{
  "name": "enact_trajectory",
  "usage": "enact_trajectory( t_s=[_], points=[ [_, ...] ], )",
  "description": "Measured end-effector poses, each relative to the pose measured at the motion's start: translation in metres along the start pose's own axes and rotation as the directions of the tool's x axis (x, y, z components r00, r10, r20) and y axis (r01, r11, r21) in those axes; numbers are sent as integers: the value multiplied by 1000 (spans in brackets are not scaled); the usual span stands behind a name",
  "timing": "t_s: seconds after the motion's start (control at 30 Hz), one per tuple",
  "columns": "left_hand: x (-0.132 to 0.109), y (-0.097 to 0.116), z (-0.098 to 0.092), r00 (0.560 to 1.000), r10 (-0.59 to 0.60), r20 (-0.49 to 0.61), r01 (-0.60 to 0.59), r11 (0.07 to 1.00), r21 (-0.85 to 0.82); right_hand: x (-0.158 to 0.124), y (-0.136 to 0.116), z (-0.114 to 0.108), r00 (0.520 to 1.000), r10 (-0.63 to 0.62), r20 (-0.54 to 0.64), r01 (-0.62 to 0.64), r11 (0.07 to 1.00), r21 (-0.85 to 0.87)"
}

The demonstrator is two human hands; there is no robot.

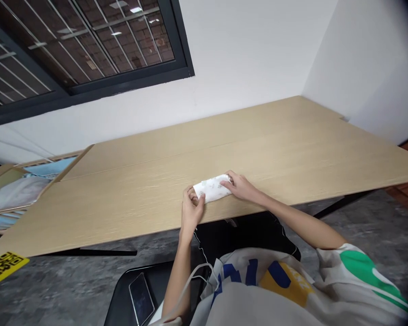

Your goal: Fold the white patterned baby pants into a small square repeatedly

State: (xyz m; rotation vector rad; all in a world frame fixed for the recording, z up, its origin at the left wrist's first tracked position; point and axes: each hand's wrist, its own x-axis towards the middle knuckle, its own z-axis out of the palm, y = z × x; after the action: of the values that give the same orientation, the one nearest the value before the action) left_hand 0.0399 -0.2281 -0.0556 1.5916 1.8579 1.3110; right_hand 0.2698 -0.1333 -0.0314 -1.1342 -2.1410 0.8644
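A small, oblong white folded bundle [212, 189] with a faint print lies near the table's front edge; whether it is cloth or paper I cannot tell. My left hand [192, 206] grips its left end, the thumb on top and the other fingers curled at the far side. At the right end, my right hand [238, 185] pinches it with the thumb on the upper face. The fingers beneath the bundle are partly hidden.
The bundle is over a light wooden table [139, 181] against a white wall. A box [44, 179] with bagged items stands at the left. Below, a phone [142, 299] lies on a black chair [120, 294]. A yellow printed tag [7, 268] is at lower left.
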Motion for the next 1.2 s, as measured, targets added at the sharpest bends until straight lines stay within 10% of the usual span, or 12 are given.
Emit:
enact_trajectory(
  t_s=[0.17, 0.33, 0.53, 1.2],
  points=[
    [7, 7, 10, 998, 58, 40, -67, 956, 285, 12, 4, 20, 991, 79, -103, -93, 985, -144],
    [6, 15, 16, 988, 153, -31, -112, 834, 541, 7, -1, 23, 966, -164, -200, 79, 924, -375],
    [2, 17, 38, 941, 261, 213, -335, 798, 502, 2, -5, 33, 877, -470, 100, 470, 796, -381],
    [-4, 15, 27, 936, 43, 349, -245, 790, 561, -3, 27, 15, 934, -233, 270, 313, 899, -306]
  ],
)
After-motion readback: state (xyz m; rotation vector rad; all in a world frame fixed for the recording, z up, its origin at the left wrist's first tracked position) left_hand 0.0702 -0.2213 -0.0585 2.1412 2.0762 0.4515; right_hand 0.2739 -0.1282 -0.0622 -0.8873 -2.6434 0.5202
